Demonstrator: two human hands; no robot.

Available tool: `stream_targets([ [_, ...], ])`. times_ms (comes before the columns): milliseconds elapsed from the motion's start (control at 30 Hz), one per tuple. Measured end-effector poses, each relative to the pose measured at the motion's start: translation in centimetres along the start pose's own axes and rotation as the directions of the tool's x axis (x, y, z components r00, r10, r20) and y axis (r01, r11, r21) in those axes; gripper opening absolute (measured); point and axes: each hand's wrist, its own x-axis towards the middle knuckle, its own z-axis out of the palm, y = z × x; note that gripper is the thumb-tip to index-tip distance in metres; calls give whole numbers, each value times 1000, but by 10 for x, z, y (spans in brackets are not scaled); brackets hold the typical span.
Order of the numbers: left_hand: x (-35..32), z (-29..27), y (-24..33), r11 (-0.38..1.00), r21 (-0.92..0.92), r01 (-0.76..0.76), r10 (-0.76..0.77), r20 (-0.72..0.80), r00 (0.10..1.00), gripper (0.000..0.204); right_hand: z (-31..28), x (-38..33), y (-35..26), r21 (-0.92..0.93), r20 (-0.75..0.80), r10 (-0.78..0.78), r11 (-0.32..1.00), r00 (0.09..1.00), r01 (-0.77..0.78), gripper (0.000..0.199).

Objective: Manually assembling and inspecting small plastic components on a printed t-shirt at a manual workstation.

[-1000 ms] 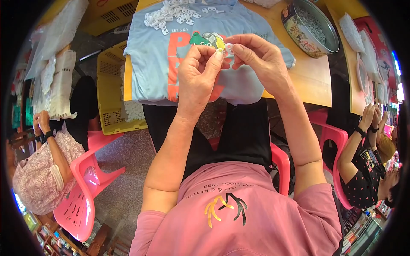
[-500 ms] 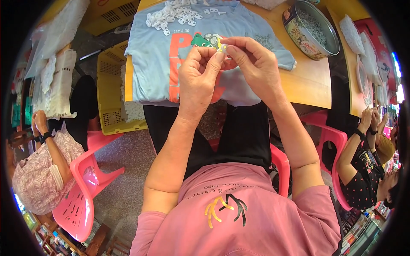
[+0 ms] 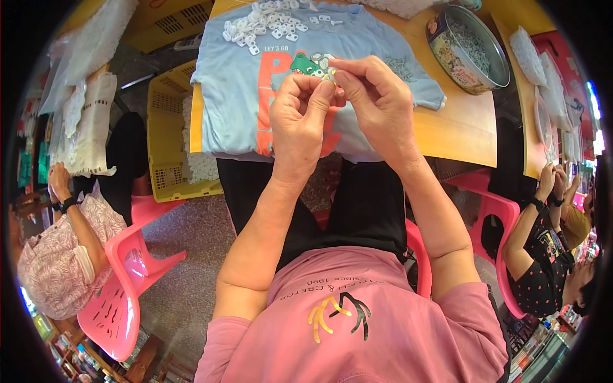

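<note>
My left hand (image 3: 300,118) and my right hand (image 3: 381,105) meet over a light blue T-shirt (image 3: 230,121) spread on the table. Pinched between their fingertips is a small white plastic piece (image 3: 331,75), mostly covered by thumbs and fingers. Both hands are closed on it. Beyond them, at the shirt's far end, lies a heap of white plastic pieces (image 3: 255,29) with holes in them. A small pile of thin grey metal parts (image 3: 399,67) rests on the shirt to the right of my right hand.
A round tin (image 3: 447,57) full of small metal parts stands on the wooden table (image 3: 466,137) at the right. Left of the table is a yellow plastic crate (image 3: 169,172) with white pieces. One person (image 3: 70,255) sits at far left, others (image 3: 543,249) at far right, with pink chairs (image 3: 121,287) nearby.
The view has shifted slightly. My fingertips have moved a little on the small white piece, and both hands still pinch it.
</note>
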Motion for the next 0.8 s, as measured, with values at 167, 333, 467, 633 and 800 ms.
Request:
stream_targets([
  [167, 0, -1, -2, 999, -53, -6, 4, -39, 999, 11, 2, 7, 0, -71, 72, -17, 997, 997, 22, 17],
  [333, -1, -3, -3, 998, 22, -60, 60, 19, 998, 12, -6, 10, -5, 135, 153, 210, 963, 966, -231, 19],
  [467, 0, -4, -5, 997, 5, -72, 72, 58, 996, 13, -15, 12, -5, 268, 237, 289, 898, 928, -348, 23],
  [633, -2, -3, -5, 996, 12, -83, 82, 71, 994, 14, -16, 12, -7, 272, 254, 298, 891, 920, -364, 25],
  [800, -3, -1, -3, 996, -59, -70, 75, 76, 994, 13, -18, 13, -9, 276, 264, 283, 894, 922, -354, 25],
])
